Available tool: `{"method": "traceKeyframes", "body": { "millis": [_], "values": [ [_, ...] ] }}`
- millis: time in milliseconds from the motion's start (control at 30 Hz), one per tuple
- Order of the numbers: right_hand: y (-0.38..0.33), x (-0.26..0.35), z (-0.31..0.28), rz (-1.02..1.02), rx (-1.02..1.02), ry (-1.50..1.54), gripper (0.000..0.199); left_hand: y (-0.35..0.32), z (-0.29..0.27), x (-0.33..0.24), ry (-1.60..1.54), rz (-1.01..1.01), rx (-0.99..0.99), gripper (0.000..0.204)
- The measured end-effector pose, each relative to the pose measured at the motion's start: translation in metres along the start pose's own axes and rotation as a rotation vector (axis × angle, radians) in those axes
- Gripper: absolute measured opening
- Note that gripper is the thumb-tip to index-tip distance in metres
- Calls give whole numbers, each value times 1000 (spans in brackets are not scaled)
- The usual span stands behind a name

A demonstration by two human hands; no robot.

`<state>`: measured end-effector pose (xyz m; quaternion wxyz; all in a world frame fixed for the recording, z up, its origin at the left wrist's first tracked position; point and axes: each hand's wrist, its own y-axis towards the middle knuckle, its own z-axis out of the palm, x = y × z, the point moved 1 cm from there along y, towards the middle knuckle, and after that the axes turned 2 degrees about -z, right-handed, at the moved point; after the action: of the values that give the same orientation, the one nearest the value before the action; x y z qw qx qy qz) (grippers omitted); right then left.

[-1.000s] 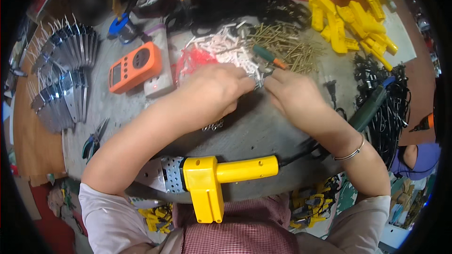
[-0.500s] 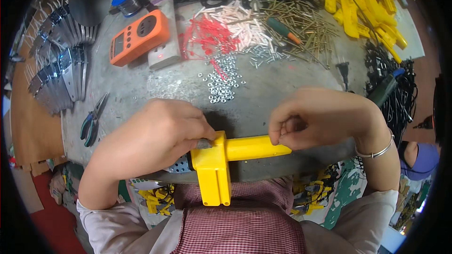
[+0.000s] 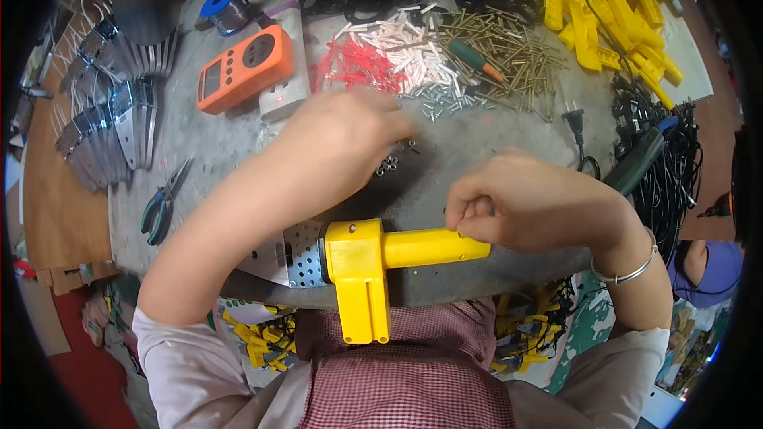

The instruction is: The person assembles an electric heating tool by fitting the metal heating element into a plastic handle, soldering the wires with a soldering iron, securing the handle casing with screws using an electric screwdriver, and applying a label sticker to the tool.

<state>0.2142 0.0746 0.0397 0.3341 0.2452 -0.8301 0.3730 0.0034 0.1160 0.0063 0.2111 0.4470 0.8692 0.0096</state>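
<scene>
A yellow plastic tool housing [image 3: 356, 254] lies at the table's front edge, with a tubular handle pointing right and a block hanging over the edge. From its left side comes a perforated metal plate [image 3: 307, 258]. Closed in a pinch, my right hand [image 3: 517, 199] is at the handle's top near its right end; whatever it pinches is too small to make out. My left hand [image 3: 346, 131] reaches over the small metal nuts [image 3: 387, 165], covering most of the pile. Motion blurs its fingers, so their grip is unclear.
Behind are red pieces [image 3: 358, 67], white sleeves [image 3: 421, 40], long screws [image 3: 517, 48] and a screwdriver [image 3: 474, 58]. An orange multimeter [image 3: 245, 70] and pliers [image 3: 163, 205] lie left, near stacked metal plates [image 3: 119, 127]. Yellow housings [image 3: 620, 20] and black cords [image 3: 668, 175] lie right.
My left hand has left the yellow housing and moved forward and right to the nuts, uncovering the perforated plate. My right hand stays by the handle, slightly lower.
</scene>
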Motion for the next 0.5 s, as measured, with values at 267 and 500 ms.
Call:
{"method": "traceKeyframes", "body": {
  "millis": [267,500],
  "values": [
    [-36,4,43,-185,-405,-227,9,52,36,5,379,152,50,13],
    [-32,-18,74,-611,-658,-796,16,53,37,6,325,114,74,14]
  ]
}}
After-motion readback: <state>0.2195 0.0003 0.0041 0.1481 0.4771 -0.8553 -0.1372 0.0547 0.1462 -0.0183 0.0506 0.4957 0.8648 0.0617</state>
